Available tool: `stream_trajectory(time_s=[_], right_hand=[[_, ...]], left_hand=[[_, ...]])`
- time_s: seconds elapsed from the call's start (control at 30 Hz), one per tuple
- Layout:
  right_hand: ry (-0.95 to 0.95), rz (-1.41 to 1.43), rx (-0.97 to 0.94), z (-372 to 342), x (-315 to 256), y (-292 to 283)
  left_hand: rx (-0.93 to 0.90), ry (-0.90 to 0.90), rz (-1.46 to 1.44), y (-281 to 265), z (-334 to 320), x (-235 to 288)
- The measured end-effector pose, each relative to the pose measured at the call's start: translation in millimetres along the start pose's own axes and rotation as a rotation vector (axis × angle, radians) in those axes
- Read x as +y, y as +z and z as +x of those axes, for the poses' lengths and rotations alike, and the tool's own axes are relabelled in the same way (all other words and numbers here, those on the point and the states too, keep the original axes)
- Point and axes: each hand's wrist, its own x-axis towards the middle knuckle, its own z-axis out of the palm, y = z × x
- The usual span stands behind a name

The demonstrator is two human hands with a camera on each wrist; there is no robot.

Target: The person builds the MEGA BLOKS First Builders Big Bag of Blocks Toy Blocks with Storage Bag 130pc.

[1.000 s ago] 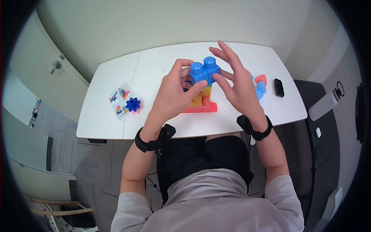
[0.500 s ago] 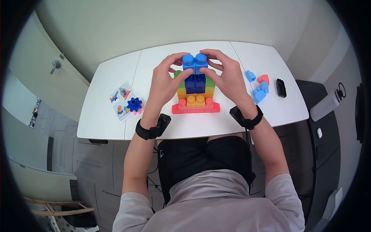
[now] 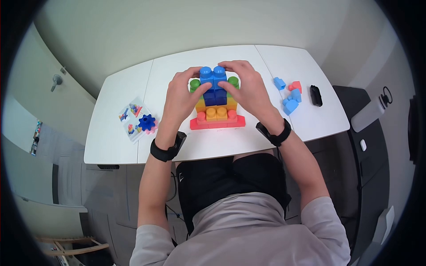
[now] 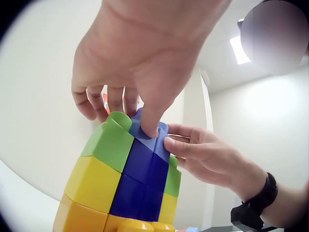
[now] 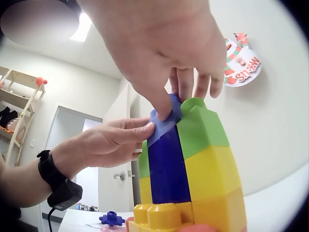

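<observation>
A tower of toy building blocks stands on the table, with a pair of light blue blocks (image 3: 207, 76) side by side at its top. My left hand (image 3: 179, 95) grips them from the left, thumb on the front face. From the right, my right hand (image 3: 246, 88) grips them in the same way. Directly beneath is a dark blue column (image 4: 138, 159), flanked by green blocks (image 5: 203, 133) with yellow blocks (image 5: 212, 169) under them. Lower down come orange blocks (image 3: 216, 114) and a red base (image 3: 217, 125). Fingers behind the top are partly hidden.
To the right lie several loose light blue pieces (image 3: 290, 106), a red piece (image 3: 295, 86) and a black case (image 3: 316, 95). A picture sheet (image 3: 128, 116) with a dark blue gear-shaped piece (image 3: 147, 123) is on the left. A white bottle (image 3: 369, 114) stands off the table's right side.
Both hands have brought the light blue blocks from a tilted, raised position, leftward and down onto the dark blue column between the green blocks. The view has also shifted slightly.
</observation>
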Motion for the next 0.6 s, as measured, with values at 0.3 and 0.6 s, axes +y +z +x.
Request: stream_trajectory(time_s=[0.3,0.6], right_hand=[[0.125,-0.204,0.017,-4,69,-63],[0.552,-0.630,-0.378,-31,164,-105]], left_hand=[[0.039,0.064,0.074,-28,-3,11],[0.050,0.097,0.055,-52,-4,22]])
